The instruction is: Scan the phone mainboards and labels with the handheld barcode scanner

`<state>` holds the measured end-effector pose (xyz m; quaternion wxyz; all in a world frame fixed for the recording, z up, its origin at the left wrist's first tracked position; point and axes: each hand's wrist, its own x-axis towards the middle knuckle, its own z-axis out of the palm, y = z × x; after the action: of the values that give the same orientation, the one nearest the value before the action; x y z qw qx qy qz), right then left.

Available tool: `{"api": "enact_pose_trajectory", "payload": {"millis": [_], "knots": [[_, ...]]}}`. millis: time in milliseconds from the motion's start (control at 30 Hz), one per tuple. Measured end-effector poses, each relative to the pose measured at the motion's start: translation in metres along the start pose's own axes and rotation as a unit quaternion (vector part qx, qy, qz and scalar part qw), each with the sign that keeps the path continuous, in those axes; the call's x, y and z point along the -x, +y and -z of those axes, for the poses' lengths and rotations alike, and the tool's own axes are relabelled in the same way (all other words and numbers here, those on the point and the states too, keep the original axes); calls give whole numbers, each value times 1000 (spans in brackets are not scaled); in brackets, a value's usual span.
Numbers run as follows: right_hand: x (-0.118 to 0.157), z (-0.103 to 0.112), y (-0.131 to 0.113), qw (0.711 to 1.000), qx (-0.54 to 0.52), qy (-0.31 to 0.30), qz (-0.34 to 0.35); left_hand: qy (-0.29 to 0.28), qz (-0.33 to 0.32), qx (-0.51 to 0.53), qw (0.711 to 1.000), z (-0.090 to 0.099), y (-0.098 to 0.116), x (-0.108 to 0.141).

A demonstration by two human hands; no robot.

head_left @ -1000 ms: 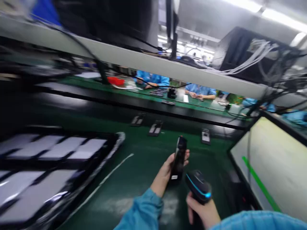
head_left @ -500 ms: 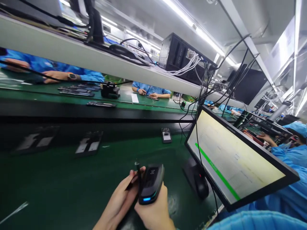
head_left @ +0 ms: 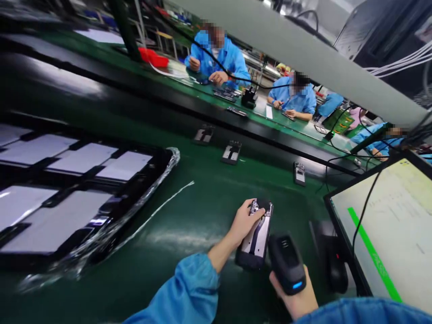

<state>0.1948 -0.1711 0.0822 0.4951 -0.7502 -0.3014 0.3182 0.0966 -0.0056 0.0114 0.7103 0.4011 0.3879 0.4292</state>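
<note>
My left hand (head_left: 243, 221) grips an opened phone (head_left: 257, 236) at its upper left edge, thumb over the circuit board. The phone's inside faces up, with a light battery area and a dark strip down it. It is just above or on the green bench; I cannot tell which. My right hand (head_left: 299, 299) is wrapped around a black barcode scanner (head_left: 286, 263) with a lit blue light, just right of the phone. The fingers under the scanner are mostly hidden.
A black tray (head_left: 148, 180) edged with clear plastic film holds several white-faced phone parts at left. More opened phones (head_left: 231, 153) lie toward the back. At right stand a monitor (head_left: 388, 225) and a mouse (head_left: 337, 270). Co-workers in blue (head_left: 219, 58) sit across the bench.
My view has swung left and down, bringing the tray into sight. My hands have moved apart: the left has the phone lying face-up, the right still has the scanner.
</note>
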Motion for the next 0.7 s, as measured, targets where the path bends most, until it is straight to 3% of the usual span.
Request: {"api": "enact_pose_trajectory", "payload": {"millis": [133, 233, 367, 467, 567, 700], "knots": [[17, -16, -19, 997, 61, -29, 25, 44, -65, -72, 994, -1, -2, 0], [7, -23, -25, 996, 71, -48, 15, 55, -79, -99, 990, -1, 0, 3], [-3, -18, -16, 985, 103, -137, 10, 59, -87, -109, 988, -2, 3, 6], [1, -20, -14, 991, 80, -107, 12, 70, -103, -117, 985, -2, 6, 7], [7, -29, -30, 995, 57, -84, 16, 88, -137, -131, 978, -2, 11, 10], [3, -45, -64, 984, 67, -160, 43, 104, -95, -154, 978, -3, 17, 17]]}}
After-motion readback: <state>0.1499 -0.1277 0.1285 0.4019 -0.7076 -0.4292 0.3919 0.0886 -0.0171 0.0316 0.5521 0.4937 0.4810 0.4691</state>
